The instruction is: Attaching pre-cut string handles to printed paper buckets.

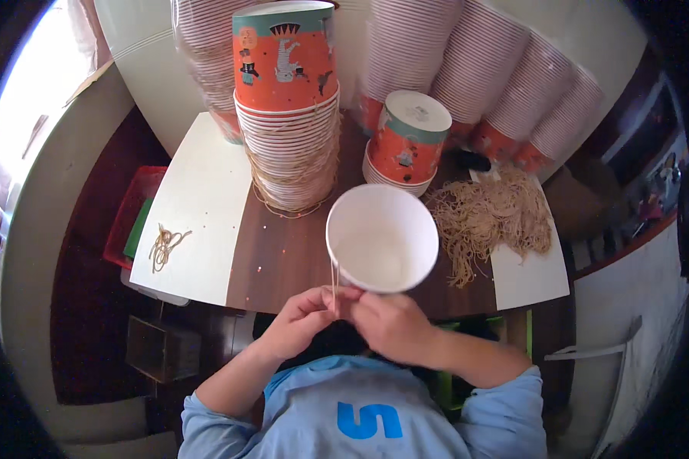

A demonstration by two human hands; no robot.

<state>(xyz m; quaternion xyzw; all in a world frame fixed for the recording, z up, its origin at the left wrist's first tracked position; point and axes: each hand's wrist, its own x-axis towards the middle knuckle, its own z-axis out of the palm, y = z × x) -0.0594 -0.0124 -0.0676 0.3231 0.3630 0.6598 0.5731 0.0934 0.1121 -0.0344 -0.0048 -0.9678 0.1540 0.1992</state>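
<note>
A white-lined paper bucket (383, 239) stands in front of me, its mouth tilted toward me. Thin tan cord (334, 277) hangs over its near left rim. My left hand (305, 320) is closed, pinching this cord between thumb and fingers just below the rim. Against the bucket's near side, my right hand (394, 325) is closed too, its fingertips meeting those of the left; what they pinch is hidden. Behind to the left rises a tall stack of upside-down orange and green paper buckets (285, 73), with cords looped around its lower rims.
A shorter upside-down bucket stack (409, 141) stands behind the bucket. Right of it lies a tangled cord pile (501, 214). A small cord bundle (164, 246) lies at the table's left. Wrapped bucket stacks (482, 61) line the back. A red crate (147, 183) sits beyond the left edge.
</note>
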